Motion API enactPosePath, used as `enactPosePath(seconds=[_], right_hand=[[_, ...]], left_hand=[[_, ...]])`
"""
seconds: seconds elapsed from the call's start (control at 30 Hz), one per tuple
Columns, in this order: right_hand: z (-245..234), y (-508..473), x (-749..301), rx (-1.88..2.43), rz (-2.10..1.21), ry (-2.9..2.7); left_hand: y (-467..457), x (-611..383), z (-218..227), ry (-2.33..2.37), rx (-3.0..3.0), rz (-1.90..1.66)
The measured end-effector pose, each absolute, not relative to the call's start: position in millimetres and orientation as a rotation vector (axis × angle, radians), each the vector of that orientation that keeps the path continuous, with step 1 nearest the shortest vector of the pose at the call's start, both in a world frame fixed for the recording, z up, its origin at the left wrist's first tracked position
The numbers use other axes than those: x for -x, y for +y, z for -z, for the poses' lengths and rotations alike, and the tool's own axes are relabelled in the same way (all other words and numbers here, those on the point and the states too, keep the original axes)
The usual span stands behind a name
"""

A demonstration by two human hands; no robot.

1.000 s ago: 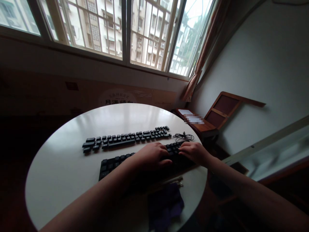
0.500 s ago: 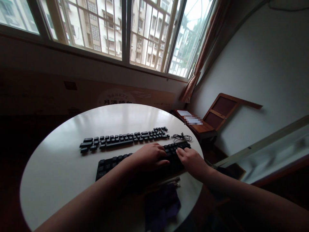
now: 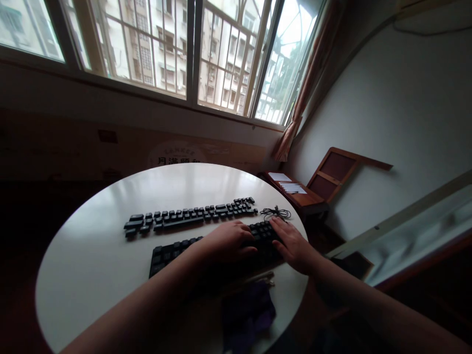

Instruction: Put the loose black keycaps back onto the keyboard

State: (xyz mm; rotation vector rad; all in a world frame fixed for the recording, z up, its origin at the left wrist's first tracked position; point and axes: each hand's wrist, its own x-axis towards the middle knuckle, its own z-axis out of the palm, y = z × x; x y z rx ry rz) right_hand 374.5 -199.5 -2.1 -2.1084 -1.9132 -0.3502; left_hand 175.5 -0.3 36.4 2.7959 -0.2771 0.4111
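A black keyboard [image 3: 162,255] lies on the round white table [image 3: 84,275], its middle hidden by my left arm. My left hand [image 3: 230,242] rests over its centre, thumb apart from the bent fingers, with nothing visible in it. At the keyboard's right end, my right hand [image 3: 293,244] lies with its fingers stretched over the keys, also holding nothing that I can see. Behind the keyboard, loose black keycaps [image 3: 188,216] stand in rows. The coiled black cable [image 3: 276,212] sits just beyond my right fingertips.
A dark purple cloth [image 3: 249,309] lies near the table's front, with a thin object too dark to name above it. To the right stands a wooden chair [image 3: 317,194] with papers [image 3: 293,188] on it. A barred window [image 3: 224,59] fills the back wall.
My right hand has gone from bent, gathered fingers on the keys to stretched fingers lying over the keyboard's right end. My left hand stays in place. The view has shifted slightly.
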Motion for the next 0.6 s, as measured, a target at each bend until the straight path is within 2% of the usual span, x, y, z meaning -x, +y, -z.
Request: enactPosePath(seconds=[0.13, 0.4, 0.6], right_hand=[[12.7, -194.5, -363.2, 2.117, 0.191, -2.090], [23.2, -191.9, -362.3, 2.111, 0.267, -2.088], [19.2, -192.7, -367.8, 2.120, 0.159, -2.137]], left_hand=[[-1.1, -174.7, -37.1, -0.291, -2.798, -0.413], [-1.8, -173.5, -35.7, -0.285, -2.817, -0.425], [-0.9, -174.0, -33.8, -0.289, -2.807, -0.446]])
